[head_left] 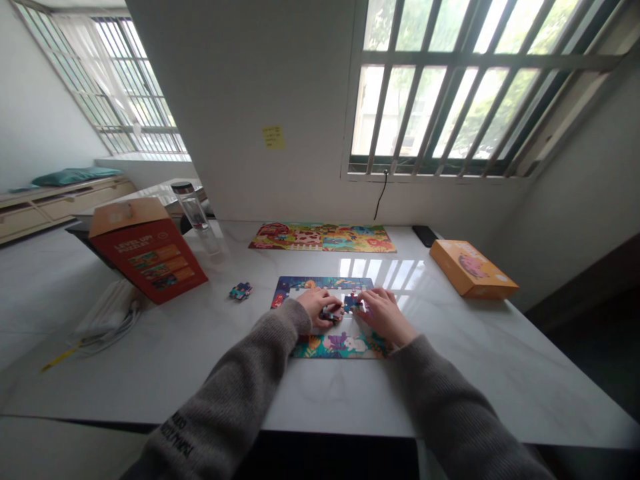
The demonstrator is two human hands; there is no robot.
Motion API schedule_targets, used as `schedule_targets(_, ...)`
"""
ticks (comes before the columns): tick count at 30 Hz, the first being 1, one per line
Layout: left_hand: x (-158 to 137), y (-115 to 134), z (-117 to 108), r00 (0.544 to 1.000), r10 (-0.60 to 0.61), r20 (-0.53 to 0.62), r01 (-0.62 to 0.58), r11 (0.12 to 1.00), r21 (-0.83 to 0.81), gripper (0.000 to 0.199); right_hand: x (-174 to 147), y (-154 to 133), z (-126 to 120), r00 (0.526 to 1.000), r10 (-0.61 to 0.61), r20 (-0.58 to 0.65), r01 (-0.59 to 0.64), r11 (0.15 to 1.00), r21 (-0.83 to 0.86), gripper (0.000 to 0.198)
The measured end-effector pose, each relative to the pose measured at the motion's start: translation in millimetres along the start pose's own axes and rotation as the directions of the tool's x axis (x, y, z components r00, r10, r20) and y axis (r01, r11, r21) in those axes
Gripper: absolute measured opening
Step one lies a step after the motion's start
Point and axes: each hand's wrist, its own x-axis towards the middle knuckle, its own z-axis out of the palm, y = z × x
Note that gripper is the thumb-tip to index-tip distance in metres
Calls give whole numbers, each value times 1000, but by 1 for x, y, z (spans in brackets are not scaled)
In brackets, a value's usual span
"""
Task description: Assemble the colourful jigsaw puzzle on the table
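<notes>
A partly assembled jigsaw puzzle (336, 343) lies flat on the white table, its border joined around a bare middle. Over the left part of that middle is my left hand (319, 307), fingers curled around a few loose puzzle pieces (332, 313). My right hand (383, 312) is at the right side, its fingers closed on a dark blue puzzle piece (353, 303) at the inner edge of the border. The fingertips partly cover that piece. A small pile of puzzle pieces (241, 291) rests to the left of the puzzle.
Behind lies a finished colourful puzzle (323, 238) along the wall. A red puzzle box (150, 253) and a glass bottle (191, 208) stand at left, near a white power strip (103, 310). An orange box (473, 270) and a black phone (425, 235) are at right.
</notes>
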Motion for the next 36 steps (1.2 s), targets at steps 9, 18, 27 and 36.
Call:
schedule_targets(9, -24, -22, -7, 995, -103, -16, 104, 994, 29, 58, 0, -7, 3, 999, -45, 31, 44, 999, 20, 12)
schedule_targets(18, -36, -25, -7, 987, -148, -66, 150, 988, 32, 58, 1, -16, 0, 996, -57, 70, 52, 996, 71, 15)
schedule_targets(27, -43, -32, -6, 980, -175, -97, 172, 984, -41, 60, 1, -18, 2, 995, -94, 33, 91, 993, 73, 15)
schedule_targets(36, -52, -46, -12, 975, -155, -162, 148, 988, -50, 32, 4, -16, 5, 998, -54, -22, 56, 991, 119, 22)
